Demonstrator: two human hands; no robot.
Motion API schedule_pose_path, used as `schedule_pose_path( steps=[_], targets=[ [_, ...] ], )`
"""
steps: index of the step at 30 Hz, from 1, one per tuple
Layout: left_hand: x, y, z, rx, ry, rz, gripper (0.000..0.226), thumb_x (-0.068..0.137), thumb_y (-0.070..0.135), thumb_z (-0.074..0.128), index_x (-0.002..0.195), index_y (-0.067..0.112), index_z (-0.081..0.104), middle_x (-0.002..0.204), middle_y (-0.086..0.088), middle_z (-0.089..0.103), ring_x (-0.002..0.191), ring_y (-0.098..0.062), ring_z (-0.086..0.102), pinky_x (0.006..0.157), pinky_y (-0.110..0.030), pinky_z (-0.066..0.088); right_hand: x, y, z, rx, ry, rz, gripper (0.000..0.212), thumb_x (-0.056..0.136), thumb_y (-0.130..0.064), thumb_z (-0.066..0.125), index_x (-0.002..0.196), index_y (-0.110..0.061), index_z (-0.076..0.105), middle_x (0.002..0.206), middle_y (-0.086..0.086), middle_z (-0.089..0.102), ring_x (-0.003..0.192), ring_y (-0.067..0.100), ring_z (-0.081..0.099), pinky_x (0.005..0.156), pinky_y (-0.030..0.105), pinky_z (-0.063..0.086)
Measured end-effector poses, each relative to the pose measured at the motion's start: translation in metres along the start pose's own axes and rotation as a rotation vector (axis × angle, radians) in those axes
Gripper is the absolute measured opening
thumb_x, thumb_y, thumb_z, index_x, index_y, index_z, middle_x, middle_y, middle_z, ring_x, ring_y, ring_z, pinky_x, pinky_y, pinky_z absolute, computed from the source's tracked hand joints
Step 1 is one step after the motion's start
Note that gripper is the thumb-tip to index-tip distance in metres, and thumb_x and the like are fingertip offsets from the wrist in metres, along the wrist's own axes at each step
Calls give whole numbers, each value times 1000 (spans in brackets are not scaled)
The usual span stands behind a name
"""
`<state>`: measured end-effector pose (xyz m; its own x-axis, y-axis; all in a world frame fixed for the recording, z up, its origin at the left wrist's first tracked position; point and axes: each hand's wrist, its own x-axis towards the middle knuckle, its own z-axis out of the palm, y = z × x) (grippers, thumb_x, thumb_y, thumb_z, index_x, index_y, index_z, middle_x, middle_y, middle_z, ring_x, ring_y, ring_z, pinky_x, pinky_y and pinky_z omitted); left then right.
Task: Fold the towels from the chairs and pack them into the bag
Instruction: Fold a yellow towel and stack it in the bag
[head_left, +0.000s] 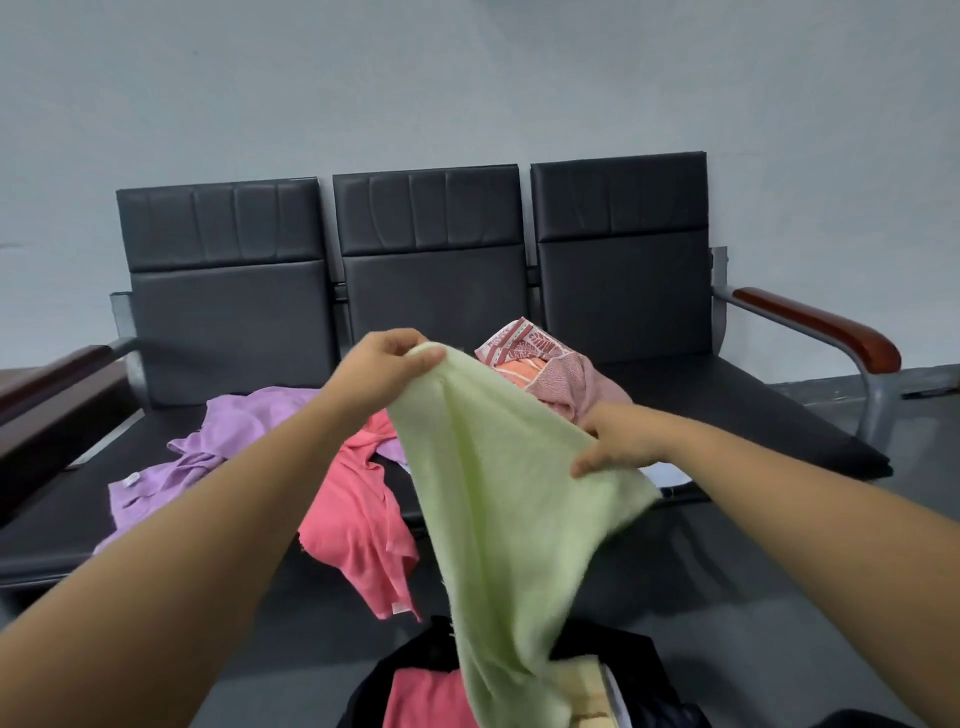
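While our left hand (384, 366) pinches the top corner of the green towel (509, 499) at the centre of the frame and our right hand (618, 441) grips its edge just right of centre, the cloth hangs slack and unfolded down to the bottom edge, in front of the black bag (410, 654). We judge the main risk to be the loose lower end dropping into the bag and rumpling the pink towel (431, 696) lying there, since two small holds carry the whole cloth and a slip at either would let it fall in a heap. The coral towel (358, 519) droops off the front of the chairs (431, 280) at lower centre and may slide to the floor if brushed. We cannot tell whether the green cloth touches the bag's contents. The bag is cut off by the bottom edge and largely covered, our right fingers are tucked behind the cloth, and the towel's lower part is blurred.
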<state>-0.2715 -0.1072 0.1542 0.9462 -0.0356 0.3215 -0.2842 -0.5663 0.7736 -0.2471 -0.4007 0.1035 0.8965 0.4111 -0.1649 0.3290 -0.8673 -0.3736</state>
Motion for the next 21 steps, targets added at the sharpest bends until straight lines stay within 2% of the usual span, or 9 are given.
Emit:
schedule_pose_path(
  steps=[2, 5, 9, 10, 12, 15, 17, 19, 21],
  targets=[
    [2, -8, -12, -29, 90, -67, 23, 96, 28, 67, 77, 15, 66, 62, 10, 59, 56, -5, 51, 58, -20, 42, -3, 14, -2, 162, 68, 48, 32, 84, -30, 82, 91, 0, 74, 75, 4, 61, 64, 16, 52, 61, 26, 44],
    [4, -24, -29, 24, 150, -143, 21, 92, 32, 68, 85, 12, 71, 76, -3, 66, 71, -18, 57, 72, -31, 46, -6, 28, -8, 513, 240, 116, 13, 80, -23, 86, 83, -12, 80, 80, 2, 71, 75, 15, 59, 69, 31, 49],
    [3, -34, -35, 282, 98, -203, 16, 90, 30, 68, 86, 15, 72, 84, -7, 71, 78, -21, 60, 68, -30, 44, -4, 26, -12, 869, 396, 148, 10, 81, -18, 84, 88, -12, 80, 94, 8, 75, 88, 19, 64, 87, 44, 55],
    [3, -35, -35, 390, 68, -210, 17, 92, 31, 67, 88, 15, 71, 86, -6, 70, 82, -22, 60, 68, -30, 43, -3, 23, -13, 920, 429, 149, 11, 81, -18, 84, 90, -12, 80, 93, 8, 74, 87, 20, 63, 83, 43, 55],
    [1, -35, -35, 542, 31, -228, 17, 94, 34, 66, 94, 17, 71, 91, -4, 69, 88, -22, 60, 72, -29, 41, -3, 15, -15, 937, 496, 152, 13, 83, -19, 83, 91, -10, 80, 90, 7, 72, 80, 18, 57, 66, 33, 46],
    [-1, -34, -37, 565, 27, -245, 23, 94, 37, 66, 91, 16, 74, 87, -3, 70, 82, -21, 61, 62, -28, 43, 2, 7, -17, 948, 600, 222, 16, 83, -17, 84, 89, -5, 78, 77, 8, 64, 63, 17, 47, 50, 26, 37],
    [-1, -30, -35, 461, 0, -228, 14, 93, 30, 67, 94, 17, 74, 85, -1, 68, 75, -19, 61, 55, -24, 44, 7, 6, -19, 974, 674, 317, 18, 80, -13, 86, 88, -1, 74, 72, 8, 61, 53, 15, 45, 45, 23, 37],
    [-3, -27, -30, 145, -35, -234, 9, 94, 17, 68, 102, 19, 72, 84, -2, 66, 68, -17, 60, 52, -23, 49, 12, 4, -21, 986, 733, 374, 21, 78, -6, 86, 90, 3, 72, 74, 11, 62, 52, 16, 49, 46, 25, 41],
    [-7, -21, -26, -198, -122, -262, 15, 96, 6, 62, 102, 18, 69, 73, -2, 61, 61, -16, 55, 52, -25, 52, 14, -4, -22, 1036, 727, 338, 19, 81, 4, 80, 96, 9, 70, 76, 17, 63, 56, 19, 56, 53, 28, 51]
  ],
)
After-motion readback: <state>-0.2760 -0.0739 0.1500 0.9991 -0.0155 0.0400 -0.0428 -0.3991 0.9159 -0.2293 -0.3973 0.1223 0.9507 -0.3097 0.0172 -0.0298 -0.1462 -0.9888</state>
